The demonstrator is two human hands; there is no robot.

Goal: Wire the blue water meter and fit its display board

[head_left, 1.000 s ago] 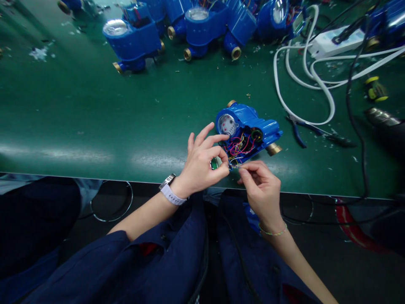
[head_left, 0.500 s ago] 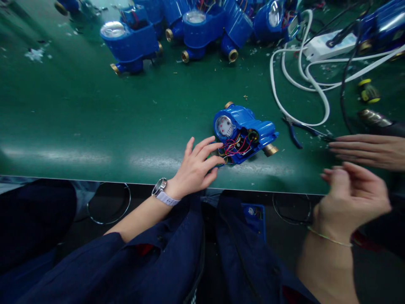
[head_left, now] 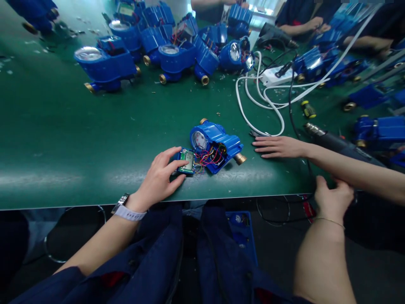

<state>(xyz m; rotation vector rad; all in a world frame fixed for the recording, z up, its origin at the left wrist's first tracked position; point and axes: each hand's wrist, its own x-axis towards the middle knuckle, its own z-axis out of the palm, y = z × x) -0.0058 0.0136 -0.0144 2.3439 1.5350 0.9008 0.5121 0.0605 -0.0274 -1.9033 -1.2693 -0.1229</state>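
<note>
Green matting is covering the workbench (head_left: 63, 139), and the person is sitting at its near edge. Their left hand (head_left: 160, 179) is resting on the mat with fingers loosely spread, fingertips and thumb pinching the small green circuit board (head_left: 186, 162). That board is lying just beside the open blue water meter (head_left: 215, 143), joined to it by a tangle of red and yellow wires (head_left: 209, 157). The meter is lying near the front edge of the bench, its dial facing up and a brass fitting pointing right. Their right hand (head_left: 332, 200) is curling over the bench edge well to the right; whether it is gripping anything cannot be told. Just beyond it, a co-worker's hand (head_left: 278, 147) is lying flat on the mat, close to the meter's brass end. Farther back, white cables (head_left: 262, 101) are looping across the mat, and a cluster of blue meters (head_left: 171, 50) is standing along the far side.
</note>
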